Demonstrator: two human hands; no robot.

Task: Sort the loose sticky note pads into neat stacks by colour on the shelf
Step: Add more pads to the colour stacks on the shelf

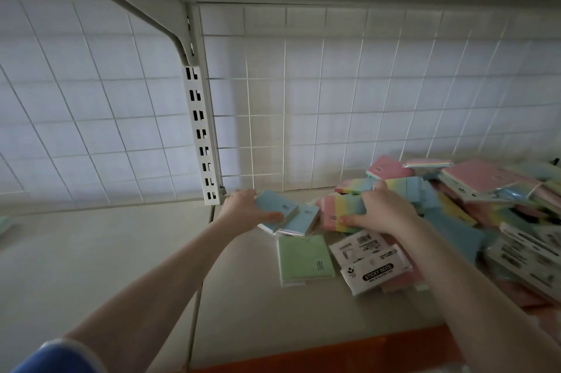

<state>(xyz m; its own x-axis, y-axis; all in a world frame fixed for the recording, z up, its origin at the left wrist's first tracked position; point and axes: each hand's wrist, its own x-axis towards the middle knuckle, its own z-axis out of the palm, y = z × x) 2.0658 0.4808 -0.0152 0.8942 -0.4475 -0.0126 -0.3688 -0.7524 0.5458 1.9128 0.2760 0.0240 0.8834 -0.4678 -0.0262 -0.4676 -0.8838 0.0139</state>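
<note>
Blue pads (274, 211), two of them lying side by side and slightly overlapped at the left edge of the jumble, are gripped by the left hand (246, 210), whose thumb is laid across the nearer pad's face while the fingers are curled round its far edge. A rainbow-striped pad (343, 214) just beside them is pinched by the right hand (384, 210), thumb on the near edge and fingers wrapped over the top. A green pad (305, 260) is lying flat on the shelf (121, 251) in front of the blue pair, and a white "STICKY NOTE" packet (375, 277) is lying face down next to it. The unsorted heap (473, 190) of pink, blue, yellow and striped pads is piled loosely to the right, against the grid back panel (334, 99). No finished colour stack can be made out, so the sort is judged to be at an early stage. Risk is seen mainly in the heap: if the striped pad is pulled from under its neighbours, pads resting on it could be dragged forward and tipped over the shelf's front edge. The two blue pads could also be fanned apart if lifted by one edge only.
</note>
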